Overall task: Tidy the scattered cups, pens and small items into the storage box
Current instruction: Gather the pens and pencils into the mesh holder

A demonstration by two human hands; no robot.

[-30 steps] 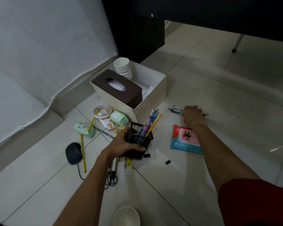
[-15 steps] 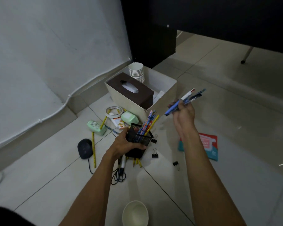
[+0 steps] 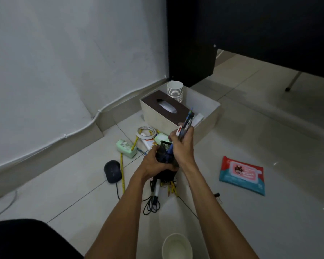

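Since half a second ago our right hand has swung in from out over the floor to the mesh pen holder, bringing its pens along. We also see that the view has shifted a bit toward the wall.

Our right fingers are curled tight round the bundle of pens. The upper ends stick out above the thumb and slant up toward the storage box. The lower ends are hidden behind the hand at the holder's mouth, so we cannot tell if they are inside.

Our left hand grips the black holder from the left and below, fingers wrapped round its body. It is tilted, and the two hands are touching or nearly so.

The white storage box stands on the floor just beyond the hands, by the wall. It holds a brown tissue box and a stack of paper cups at its far corner.

Loose on the tiles:
- a tape roll beside the box
- a green item with a yellow pencil near it
- a computer mouse to the left
- more pencils and a coiled cable under our wrists
- a wet wipes pack well to the right, with a binder clip near it
- a single paper cup upright at the bottom edge
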